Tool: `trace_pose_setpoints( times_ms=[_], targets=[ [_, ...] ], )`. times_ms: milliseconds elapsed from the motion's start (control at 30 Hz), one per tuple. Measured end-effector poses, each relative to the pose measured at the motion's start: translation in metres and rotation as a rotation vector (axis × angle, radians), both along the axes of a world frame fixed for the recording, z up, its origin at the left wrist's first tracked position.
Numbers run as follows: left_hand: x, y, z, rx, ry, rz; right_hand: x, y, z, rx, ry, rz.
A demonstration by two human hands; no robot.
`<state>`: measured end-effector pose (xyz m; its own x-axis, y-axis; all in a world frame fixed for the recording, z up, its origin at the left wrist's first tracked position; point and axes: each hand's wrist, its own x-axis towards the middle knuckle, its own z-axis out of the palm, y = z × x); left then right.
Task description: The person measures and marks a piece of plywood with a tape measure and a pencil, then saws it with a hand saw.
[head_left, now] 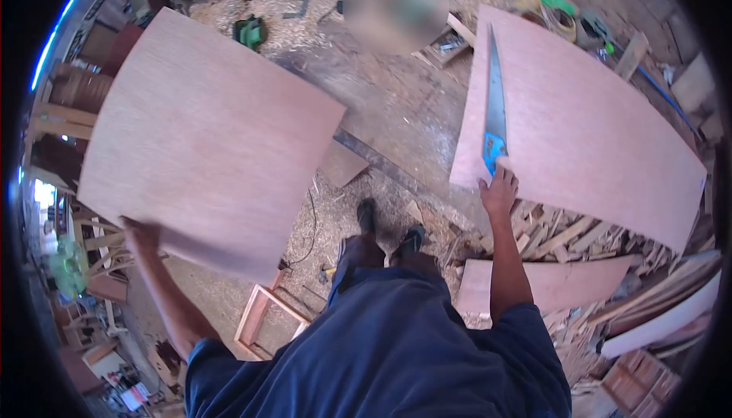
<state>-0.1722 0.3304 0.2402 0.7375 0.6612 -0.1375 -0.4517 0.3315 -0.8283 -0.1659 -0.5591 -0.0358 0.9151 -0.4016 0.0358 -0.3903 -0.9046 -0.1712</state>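
Observation:
My left hand (142, 236) grips the near edge of a pinkish plywood sheet (213, 132), which is held at the left. My right hand (499, 188) is closed at the handle end of a handsaw (496, 105) with a blue handle and a long steel blade. The handsaw lies on a second plywood sheet (587, 120) on the right, blade pointing away from me. My right fingertips partly cover the lower end of the handle.
A wooden bench top (412, 128) with sawdust stands ahead. A green power tool (249, 32) sits among shavings. Scrap wood (560, 235) and a smaller plywood piece (545, 284) lie at right. A wooden frame (267, 319) rests by my legs. One spot at top is blurred.

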Motion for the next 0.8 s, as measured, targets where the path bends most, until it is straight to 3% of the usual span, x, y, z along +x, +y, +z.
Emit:
trace_pose_setpoints(
  times_ms=[100, 167, 233, 267, 333, 367, 433, 500, 533, 600, 633, 733, 800],
  targets=[
    [-0.001, -0.003, -0.108, 1.366, 1.694, -0.338, 0.010, -0.006, -0.018, -0.139, 0.030, 0.033],
    [0.000, -0.031, -0.168, 1.379, 1.732, -0.404, 0.020, -0.035, -0.071, -0.217, -0.085, 0.069],
    [0.005, -0.040, -0.241, 1.257, 1.800, -0.641, 0.021, -0.031, -0.035, -0.139, -0.017, 0.151],
    [0.011, -0.079, -0.252, 1.192, 1.803, -0.691, 0.018, -0.032, -0.027, -0.040, -0.066, 0.164],
    [0.035, -0.112, -0.324, 1.105, 1.577, -0.601, 0.010, -0.029, -0.007, 0.028, -0.160, 0.202],
    [0.047, -0.156, -0.313, 1.017, 1.562, -0.595, 0.003, -0.024, 0.008, -0.004, -0.203, 0.226],
    [0.056, -0.169, -0.382, 1.029, 1.466, -0.682, -0.012, -0.004, 0.056, 0.045, -0.159, 0.166],
    [0.071, -0.198, -0.416, 0.982, 1.628, -0.681, -0.031, 0.016, 0.092, 0.170, -0.313, 0.111],
    [0.082, -0.210, -0.431, 0.974, 1.680, -0.678, -0.037, 0.026, 0.116, 0.211, -0.247, 0.037],
    [0.106, -0.250, -0.403, 0.965, 1.737, -0.807, -0.049, 0.046, 0.162, 0.283, -0.121, -0.124],
    [0.115, -0.261, -0.392, 0.961, 1.764, -0.877, -0.051, 0.058, 0.178, 0.310, -0.218, -0.109],
    [0.148, -0.277, -0.475, 0.993, 1.686, -0.991, -0.054, 0.104, 0.215, 0.449, -0.399, -0.084],
    [0.166, -0.296, -0.436, 0.981, 1.808, -1.071, -0.045, 0.139, 0.234, 0.604, -0.390, -0.107]
  ],
)
